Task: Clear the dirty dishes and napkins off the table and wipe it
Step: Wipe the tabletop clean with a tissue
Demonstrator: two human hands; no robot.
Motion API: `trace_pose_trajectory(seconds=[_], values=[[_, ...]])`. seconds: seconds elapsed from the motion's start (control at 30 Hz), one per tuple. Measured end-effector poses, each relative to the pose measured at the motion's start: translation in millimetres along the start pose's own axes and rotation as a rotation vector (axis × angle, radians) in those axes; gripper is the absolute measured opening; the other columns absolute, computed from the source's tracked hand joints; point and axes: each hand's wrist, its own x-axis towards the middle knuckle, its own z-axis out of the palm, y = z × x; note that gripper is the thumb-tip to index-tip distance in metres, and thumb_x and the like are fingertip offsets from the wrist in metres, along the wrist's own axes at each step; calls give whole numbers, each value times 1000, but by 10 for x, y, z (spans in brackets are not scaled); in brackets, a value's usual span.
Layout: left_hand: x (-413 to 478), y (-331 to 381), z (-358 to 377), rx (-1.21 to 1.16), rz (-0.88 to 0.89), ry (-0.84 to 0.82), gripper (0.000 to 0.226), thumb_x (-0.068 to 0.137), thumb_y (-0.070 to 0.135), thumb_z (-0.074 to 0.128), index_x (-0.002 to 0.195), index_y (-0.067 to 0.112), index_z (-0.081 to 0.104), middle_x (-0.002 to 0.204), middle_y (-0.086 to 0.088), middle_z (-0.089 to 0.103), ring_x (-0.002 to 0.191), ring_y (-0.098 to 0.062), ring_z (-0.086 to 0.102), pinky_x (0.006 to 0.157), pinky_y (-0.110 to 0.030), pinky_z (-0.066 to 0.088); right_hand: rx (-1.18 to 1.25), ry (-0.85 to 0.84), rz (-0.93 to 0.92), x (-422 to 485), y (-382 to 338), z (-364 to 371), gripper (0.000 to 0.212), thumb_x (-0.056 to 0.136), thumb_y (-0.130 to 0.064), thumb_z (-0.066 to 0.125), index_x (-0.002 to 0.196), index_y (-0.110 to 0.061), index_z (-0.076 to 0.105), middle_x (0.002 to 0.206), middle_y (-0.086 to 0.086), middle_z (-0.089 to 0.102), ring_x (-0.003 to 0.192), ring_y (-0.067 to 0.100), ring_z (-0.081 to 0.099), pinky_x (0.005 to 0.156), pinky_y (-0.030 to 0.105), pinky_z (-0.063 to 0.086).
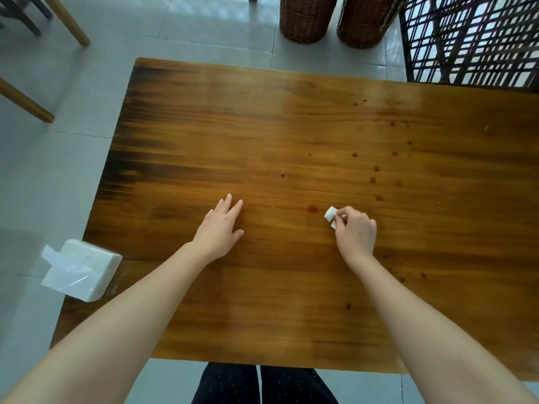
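A brown wooden table (262, 135) fills the view. Several small dark drops dot its right half, and the largest spot (313, 208) lies just left of my right hand. My right hand (354, 233) pinches a small folded white tissue (330, 214) against the tabletop. My left hand (220, 227) rests flat on the wood with straight fingers and holds nothing. No dishes are in sight.
A white tissue pack in clear plastic (78, 271) sits at the table's left edge. Two wicker baskets (306, 17) stand on the tiled floor beyond the far edge, beside a dark lattice screen (472, 39). Wooden furniture legs (24, 102) stand at the left.
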Motion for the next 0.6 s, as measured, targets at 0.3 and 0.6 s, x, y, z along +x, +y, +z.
trace_pose_trajectory(seconds=[0.3,0.6], values=[[271,-47,-137,62,-18,-18,77,95,31,57,154,22,9,162,-9,1,148,-25,6,118,-39,15,55,-74,-62,83,-534,181,22,98,-17,50,108,-11,68,100,4,69,92,21,59,84,33,40],[373,-112,-180,128,19,-62,76,95,28,58,154,23,10,162,-8,5,148,-24,9,118,-38,13,72,-114,-211,47,-452,13,26,95,-10,54,118,-14,65,108,3,68,100,19,58,86,31,40]])
